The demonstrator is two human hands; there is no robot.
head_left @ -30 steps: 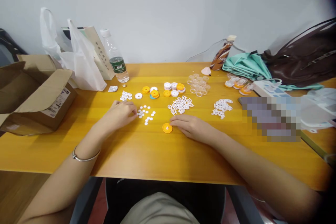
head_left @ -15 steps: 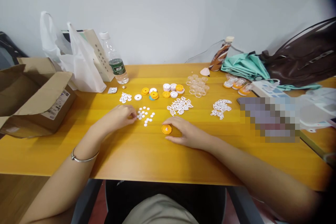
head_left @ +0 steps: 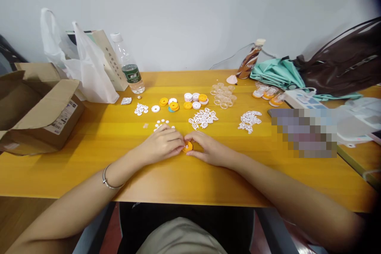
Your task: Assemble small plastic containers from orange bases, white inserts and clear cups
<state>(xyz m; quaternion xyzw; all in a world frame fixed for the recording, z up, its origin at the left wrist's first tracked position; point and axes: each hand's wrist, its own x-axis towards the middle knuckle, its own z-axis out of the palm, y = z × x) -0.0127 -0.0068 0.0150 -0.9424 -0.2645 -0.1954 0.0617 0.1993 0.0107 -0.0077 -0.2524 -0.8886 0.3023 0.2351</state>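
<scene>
An orange round plastic disc [head_left: 188,147] with a small white centre lies on the table before me. My right hand [head_left: 210,150] holds it at the right side between thumb and fingers. Closed in a pinch, my left hand [head_left: 163,143] has its fingertips at the disc's left edge; whatever they hold is hidden. Small white round pieces [head_left: 162,121] lie just beyond the left hand, some covered by it. Past the right hand is a pile of white openwork pieces [head_left: 203,118]. Farther back sit orange and white discs [head_left: 187,105], some stacked.
Clear plastic rings [head_left: 224,96] and more white cut-out pieces [head_left: 250,120] lie to the right. A cardboard box [head_left: 44,115], a white plastic bag [head_left: 92,67] and a water bottle [head_left: 131,72] stand left. A brown drink bottle [head_left: 249,62], green cloth [head_left: 276,73] and dark bag [head_left: 342,61] are back right.
My left hand has moved right from the small white round pieces to the orange disc, its fingertips now at the disc. The right hand stays at the disc.
</scene>
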